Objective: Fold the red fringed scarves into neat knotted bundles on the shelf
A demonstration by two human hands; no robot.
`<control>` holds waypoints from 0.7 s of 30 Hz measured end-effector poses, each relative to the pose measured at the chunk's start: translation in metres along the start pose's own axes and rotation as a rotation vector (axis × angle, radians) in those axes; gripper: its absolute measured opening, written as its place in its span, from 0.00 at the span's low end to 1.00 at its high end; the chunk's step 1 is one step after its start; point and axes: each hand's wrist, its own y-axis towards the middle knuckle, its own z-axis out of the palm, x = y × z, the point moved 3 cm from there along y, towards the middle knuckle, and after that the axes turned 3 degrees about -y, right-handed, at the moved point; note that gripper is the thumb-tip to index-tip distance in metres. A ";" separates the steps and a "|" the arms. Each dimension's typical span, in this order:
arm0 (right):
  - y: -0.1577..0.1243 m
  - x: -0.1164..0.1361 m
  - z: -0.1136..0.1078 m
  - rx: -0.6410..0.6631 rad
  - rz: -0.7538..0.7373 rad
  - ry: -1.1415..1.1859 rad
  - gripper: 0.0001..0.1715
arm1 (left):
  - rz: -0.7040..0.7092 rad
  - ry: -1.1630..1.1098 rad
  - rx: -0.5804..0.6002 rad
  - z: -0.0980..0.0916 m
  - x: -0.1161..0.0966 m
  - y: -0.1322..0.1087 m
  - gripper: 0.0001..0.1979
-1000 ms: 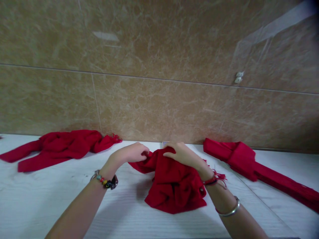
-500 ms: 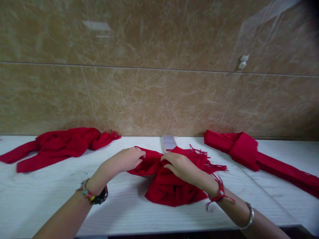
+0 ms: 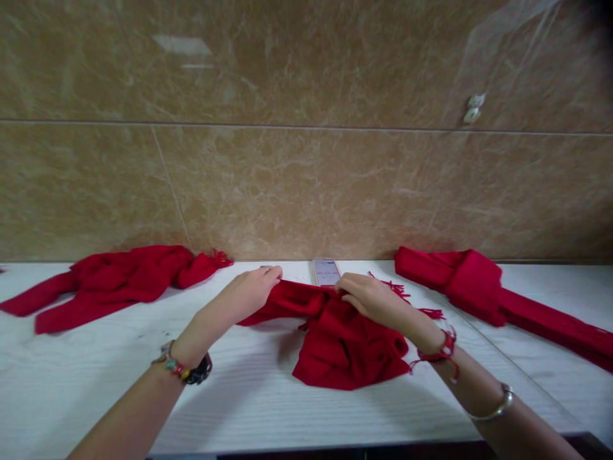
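Note:
A crumpled red scarf (image 3: 352,358) with fringed ends lies in the middle of the white table, partly lifted between my hands. My left hand (image 3: 251,291) is closed on a stretch of its edge at the left. Farther right, my right hand (image 3: 371,297) pinches the same upper edge, its fingertips curled into the cloth. Between the two hands the fabric runs fairly taut, while the rest bunches in loose folds below my right hand. Part of the fringe shows behind my right wrist.
Another red scarf (image 3: 129,278) lies rumpled at the left. At the right a third red scarf (image 3: 474,281) is folded over into a loop, its long tail running right. A phone (image 3: 326,271) rests near the tiled wall (image 3: 306,185), and the white table (image 3: 230,409) ends at the front edge.
My right hand has moved right and slightly up, pulling the bunched scarf along. The span of cloth between my hands is longer and straighter. My left hand has risen slightly.

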 end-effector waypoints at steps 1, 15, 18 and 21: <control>-0.001 -0.007 -0.005 0.002 0.045 -0.011 0.08 | 0.010 -0.021 -0.008 0.001 -0.004 0.000 0.11; 0.017 -0.002 -0.027 -0.146 0.142 0.180 0.12 | 0.069 -0.207 -0.087 -0.020 -0.028 0.005 0.11; 0.036 0.020 -0.028 -0.257 0.086 0.255 0.13 | 0.122 -0.170 -0.133 -0.036 -0.032 0.004 0.12; 0.051 0.035 -0.026 -0.248 0.055 0.316 0.13 | 0.148 -0.113 -0.129 -0.048 -0.032 0.000 0.09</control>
